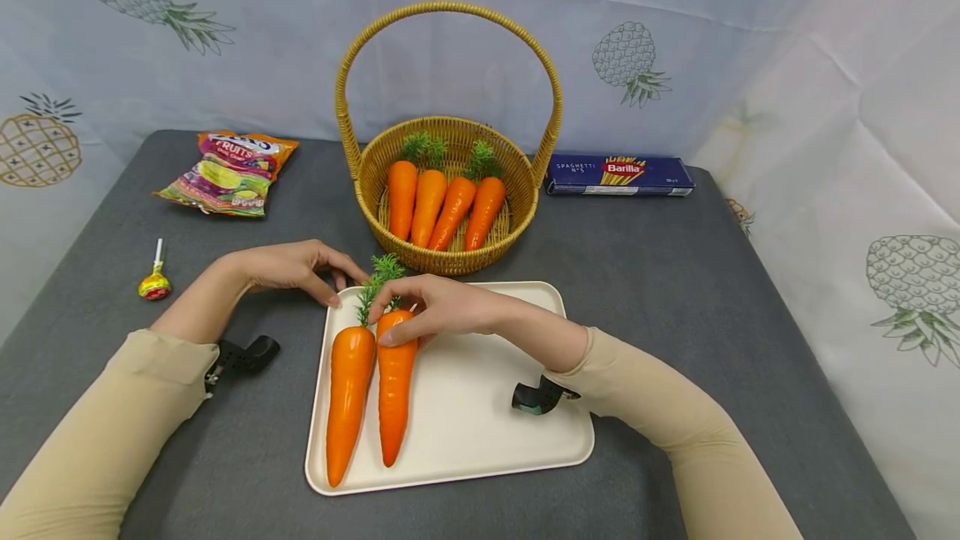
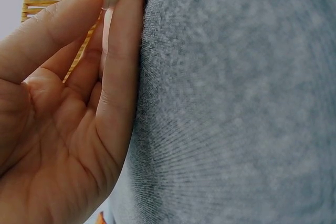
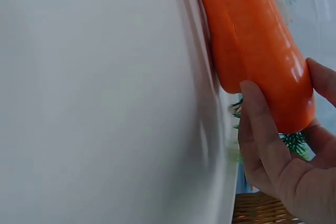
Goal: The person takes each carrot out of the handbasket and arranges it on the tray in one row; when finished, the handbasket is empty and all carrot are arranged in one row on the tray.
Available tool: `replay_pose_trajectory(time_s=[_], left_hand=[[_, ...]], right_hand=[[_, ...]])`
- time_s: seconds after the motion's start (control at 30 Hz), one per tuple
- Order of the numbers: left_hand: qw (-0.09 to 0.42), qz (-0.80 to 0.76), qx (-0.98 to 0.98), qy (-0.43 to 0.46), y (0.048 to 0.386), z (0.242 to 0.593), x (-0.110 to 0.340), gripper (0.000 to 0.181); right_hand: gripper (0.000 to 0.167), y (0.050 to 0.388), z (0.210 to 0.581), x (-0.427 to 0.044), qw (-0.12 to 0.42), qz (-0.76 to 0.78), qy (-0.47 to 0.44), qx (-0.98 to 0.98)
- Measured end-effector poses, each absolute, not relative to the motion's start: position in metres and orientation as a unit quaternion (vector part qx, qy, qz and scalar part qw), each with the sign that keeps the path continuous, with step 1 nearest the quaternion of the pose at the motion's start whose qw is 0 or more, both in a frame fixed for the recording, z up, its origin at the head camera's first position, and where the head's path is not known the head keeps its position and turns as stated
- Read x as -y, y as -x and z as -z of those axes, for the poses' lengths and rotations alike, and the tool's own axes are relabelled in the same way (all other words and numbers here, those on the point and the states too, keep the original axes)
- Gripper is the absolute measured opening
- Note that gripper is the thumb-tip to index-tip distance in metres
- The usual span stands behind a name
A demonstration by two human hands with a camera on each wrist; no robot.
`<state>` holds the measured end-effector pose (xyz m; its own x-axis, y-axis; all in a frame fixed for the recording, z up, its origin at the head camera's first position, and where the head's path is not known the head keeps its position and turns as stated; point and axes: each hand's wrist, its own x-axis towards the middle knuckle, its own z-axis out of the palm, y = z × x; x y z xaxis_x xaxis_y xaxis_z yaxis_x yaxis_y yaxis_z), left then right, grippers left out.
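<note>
Between my right fingers (image 3: 264,124), a carrot (image 1: 395,390), pinched at its broad end over the tray (image 1: 480,407) whose corner my left fingers (image 2: 121,51) grip; even pressure should prevent slipping.

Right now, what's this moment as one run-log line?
left hand: holds tray corner | right hand: grips carrot near leafy end | second carrot: on tray, beside it | basket: four carrots inside

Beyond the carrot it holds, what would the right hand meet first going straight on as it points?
The right hand would probably meet the other carrot on the tray first, near its leafy top; depth is unclear here.
</note>
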<state>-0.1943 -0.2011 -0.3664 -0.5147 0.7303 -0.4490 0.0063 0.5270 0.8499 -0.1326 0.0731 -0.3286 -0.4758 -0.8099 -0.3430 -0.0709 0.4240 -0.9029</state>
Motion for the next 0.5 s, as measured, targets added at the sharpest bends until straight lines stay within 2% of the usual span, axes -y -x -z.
replay_pose_trajectory(time_s=[0.5], left_hand=[[0.431,-0.426,-0.758,-0.243,0.194,0.366,0.201,0.052]], right_hand=[[0.026,0.130,0.346,-0.071,0.399,0.424,0.303,-0.754]])
